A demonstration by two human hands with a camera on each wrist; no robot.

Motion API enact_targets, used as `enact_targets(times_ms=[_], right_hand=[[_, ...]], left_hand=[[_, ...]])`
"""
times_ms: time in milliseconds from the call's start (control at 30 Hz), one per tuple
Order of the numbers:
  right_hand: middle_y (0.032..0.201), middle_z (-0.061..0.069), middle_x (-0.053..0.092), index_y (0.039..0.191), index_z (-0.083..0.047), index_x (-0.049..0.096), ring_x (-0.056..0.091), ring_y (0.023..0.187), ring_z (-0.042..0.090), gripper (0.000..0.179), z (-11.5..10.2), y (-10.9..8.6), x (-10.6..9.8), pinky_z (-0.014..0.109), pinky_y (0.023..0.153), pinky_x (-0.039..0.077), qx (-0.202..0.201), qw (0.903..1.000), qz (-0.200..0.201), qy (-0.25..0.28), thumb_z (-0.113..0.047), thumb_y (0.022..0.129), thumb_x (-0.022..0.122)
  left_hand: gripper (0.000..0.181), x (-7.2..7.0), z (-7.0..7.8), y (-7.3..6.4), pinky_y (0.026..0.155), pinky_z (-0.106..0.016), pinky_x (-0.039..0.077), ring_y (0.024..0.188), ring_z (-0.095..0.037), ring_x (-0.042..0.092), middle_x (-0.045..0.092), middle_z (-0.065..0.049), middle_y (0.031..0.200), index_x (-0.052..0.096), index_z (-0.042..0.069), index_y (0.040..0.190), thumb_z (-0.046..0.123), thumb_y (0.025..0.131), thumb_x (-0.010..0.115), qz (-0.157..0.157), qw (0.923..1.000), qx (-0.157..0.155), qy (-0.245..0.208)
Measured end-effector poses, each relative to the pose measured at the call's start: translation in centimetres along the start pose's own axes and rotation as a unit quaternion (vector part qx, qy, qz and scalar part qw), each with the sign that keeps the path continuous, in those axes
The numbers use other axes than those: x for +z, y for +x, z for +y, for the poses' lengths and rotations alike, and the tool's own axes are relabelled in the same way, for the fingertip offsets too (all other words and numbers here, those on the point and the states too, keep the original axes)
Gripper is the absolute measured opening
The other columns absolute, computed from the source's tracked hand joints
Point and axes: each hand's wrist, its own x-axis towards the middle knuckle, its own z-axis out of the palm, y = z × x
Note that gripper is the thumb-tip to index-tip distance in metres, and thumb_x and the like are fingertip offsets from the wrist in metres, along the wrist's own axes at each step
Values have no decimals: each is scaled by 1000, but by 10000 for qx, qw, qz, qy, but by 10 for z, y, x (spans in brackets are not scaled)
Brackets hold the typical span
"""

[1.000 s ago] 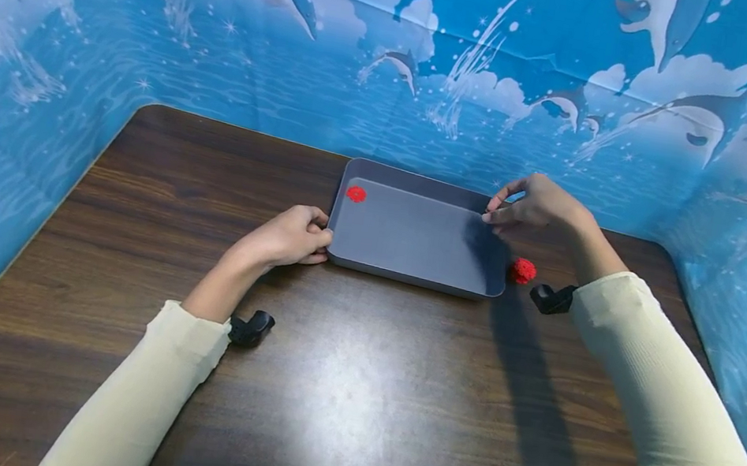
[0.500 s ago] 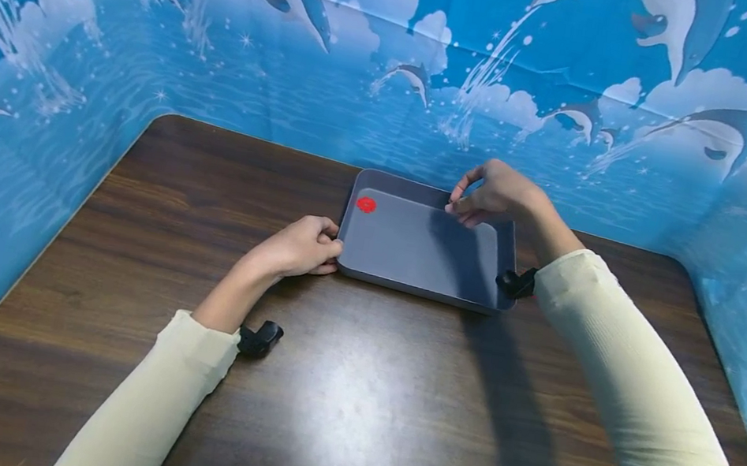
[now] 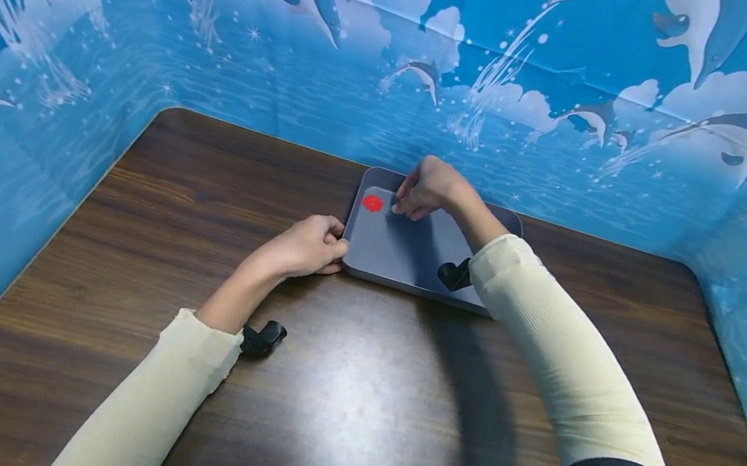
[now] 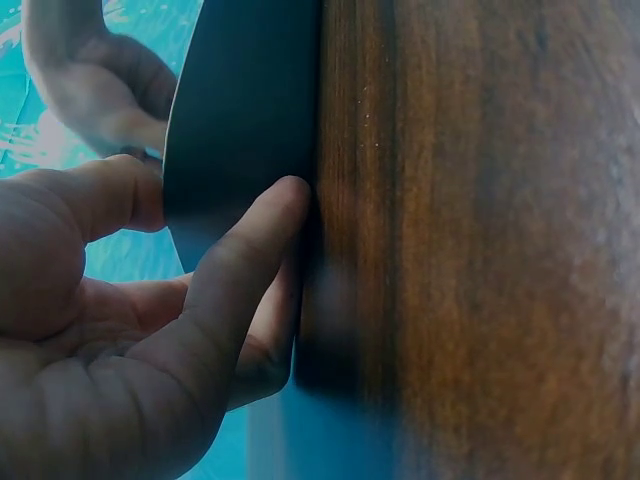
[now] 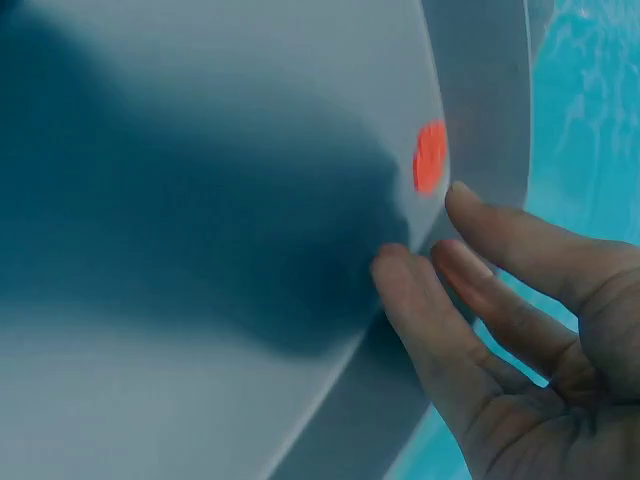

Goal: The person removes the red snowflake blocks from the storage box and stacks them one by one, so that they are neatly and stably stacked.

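A dark grey rectangular tray [image 3: 413,254] lies on the table near its back edge. My left hand [image 3: 309,246] grips the tray's front left corner; in the left wrist view, the fingers of this hand [image 4: 150,330] are on its wall and rim. Inside the tray, at the back left corner, is a small round red piece [image 3: 373,203] with an uneven edge, seen flat on the bottom. Just right of it, my right hand [image 3: 431,190] is over the tray. In the right wrist view, the fingertips [image 5: 395,265] are apart with nothing between them, close to the red piece [image 5: 430,157].
The brown wooden table [image 3: 213,402] reaches to a blue dolphin-print cloth [image 3: 337,84] hung along its back and sides. My right forearm [image 3: 544,345] crosses the tray's right part and hides it. Black wrist cameras [image 3: 263,338] stick out from both cuffs.
My right hand has moved left across the tray, from its right end to beside the red piece. A second, knobbly red thing right of the tray is hidden now. My left hand keeps its grip.
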Motion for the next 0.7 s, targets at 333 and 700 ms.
enact_targets(times_ms=[333, 700], right_hand=[[125, 19, 74, 139, -2, 70, 78, 103, 29, 42, -29, 14, 22, 34, 89, 70, -316, 9942, -428, -932, -12, 100, 78], [87, 6, 70, 88, -8, 70, 73, 62, 9, 17, -33, 35, 32, 33, 79, 71, 106, 9906, -413, -1299, -16, 97, 82]], left_hand=[[62, -2, 0, -2, 118, -44, 56, 137, -34, 59, 52, -20, 124, 19, -7, 168, 11, 113, 42, -128, 9999, 23, -31], [55, -1, -1, -1, 115, -40, 59, 127, -28, 63, 47, -11, 105, 29, -7, 164, 11, 114, 41, -36, 9998, 75, 192]])
